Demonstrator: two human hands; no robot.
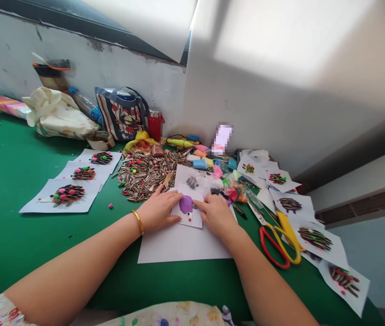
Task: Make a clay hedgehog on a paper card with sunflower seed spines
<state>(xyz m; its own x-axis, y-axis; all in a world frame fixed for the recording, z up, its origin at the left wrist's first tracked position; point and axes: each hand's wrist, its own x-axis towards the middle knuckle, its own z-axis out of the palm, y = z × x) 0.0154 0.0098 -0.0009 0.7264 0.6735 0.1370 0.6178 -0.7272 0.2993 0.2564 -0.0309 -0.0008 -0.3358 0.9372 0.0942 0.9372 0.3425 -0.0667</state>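
A small white card (197, 222) lies over a larger white sheet (179, 249). On the card is a flattened purple clay shape (185, 203), with a small white pointed part below it that bears a dark dot and a pink tip. My left hand (161, 209) rests flat at the card's left side, fingers stretched and fingertips touching the purple clay's edge. My right hand (218, 215) sits at the right, its index finger extended against the clay's right edge and its thumb apart on the card. The other right fingers are curled and partly hidden.
Striped sunflower seeds (145, 174) lie heaped behind my left hand. Scissors (274, 240) lie right of my right arm. Finished seed-covered cards stand at left (66, 194) and right (315, 237). Clay packets (199, 164), a red bottle (155, 124) and a bag (121, 113) line the wall.
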